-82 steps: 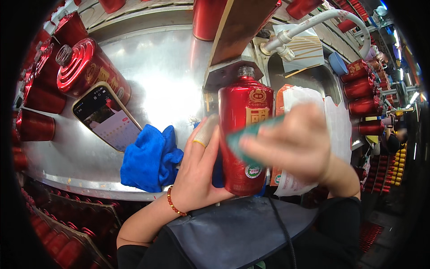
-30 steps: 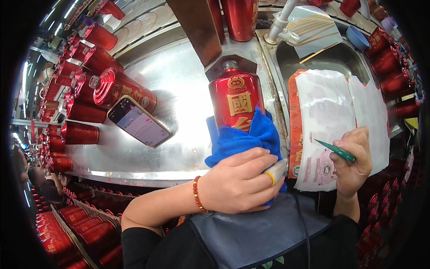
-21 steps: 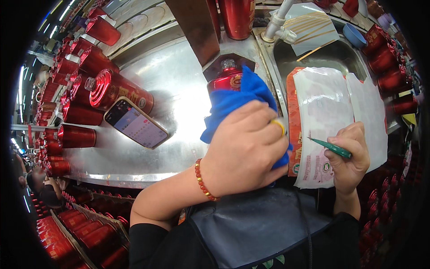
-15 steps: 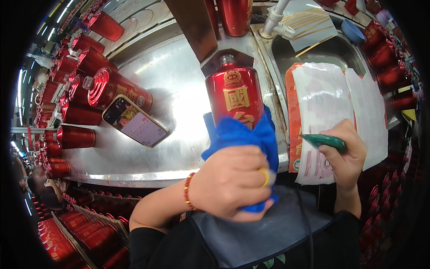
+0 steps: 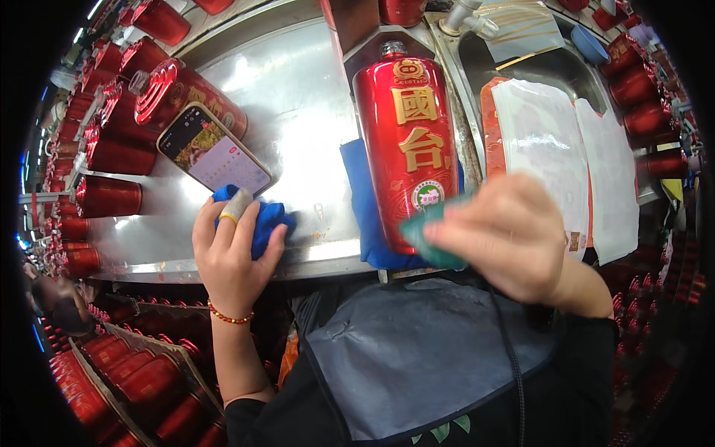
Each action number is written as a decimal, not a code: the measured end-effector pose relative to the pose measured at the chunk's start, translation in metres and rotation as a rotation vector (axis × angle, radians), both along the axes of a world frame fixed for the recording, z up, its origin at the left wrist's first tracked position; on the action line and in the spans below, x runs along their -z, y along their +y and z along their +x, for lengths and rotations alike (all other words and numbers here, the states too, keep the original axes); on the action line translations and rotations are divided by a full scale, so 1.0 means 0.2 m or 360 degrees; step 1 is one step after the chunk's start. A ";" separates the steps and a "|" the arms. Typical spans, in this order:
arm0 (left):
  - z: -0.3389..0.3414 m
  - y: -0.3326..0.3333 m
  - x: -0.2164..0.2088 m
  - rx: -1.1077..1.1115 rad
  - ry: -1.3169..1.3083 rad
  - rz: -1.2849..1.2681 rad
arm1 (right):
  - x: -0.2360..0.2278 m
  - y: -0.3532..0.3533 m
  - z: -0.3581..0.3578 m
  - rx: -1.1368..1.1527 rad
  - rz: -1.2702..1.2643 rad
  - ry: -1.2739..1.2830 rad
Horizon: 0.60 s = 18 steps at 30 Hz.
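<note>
While lying lengthwise, neck away, just forward-left of the right hand gripping a flat green tool, listed as red bottle, farther from the left hand, half-curled on blue cloth, grip unclear.

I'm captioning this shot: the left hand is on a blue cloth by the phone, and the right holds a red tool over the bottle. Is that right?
Not red: the head view shows the right hand holding a green tool over the bottle. The rest stands.
</note>
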<state>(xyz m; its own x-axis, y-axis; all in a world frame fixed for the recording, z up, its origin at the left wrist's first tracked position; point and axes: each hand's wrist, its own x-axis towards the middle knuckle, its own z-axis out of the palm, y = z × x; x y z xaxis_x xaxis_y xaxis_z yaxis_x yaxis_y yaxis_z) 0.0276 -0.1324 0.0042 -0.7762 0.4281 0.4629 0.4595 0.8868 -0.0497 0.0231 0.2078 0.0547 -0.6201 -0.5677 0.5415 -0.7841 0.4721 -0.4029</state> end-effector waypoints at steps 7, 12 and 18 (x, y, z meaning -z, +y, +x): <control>0.04 0.29 0.00 0.0327 -0.0343 0.0526 | -0.13 0.05 0.08 0.0268 0.0080 -0.0159; -0.07 0.61 0.17 0.0522 -0.0747 0.1203 | -0.07 -0.01 0.03 0.0474 0.0196 0.0073; -0.01 0.66 0.13 0.0405 -0.0748 0.1365 | -0.10 -0.02 0.13 -0.0058 0.0219 -0.0383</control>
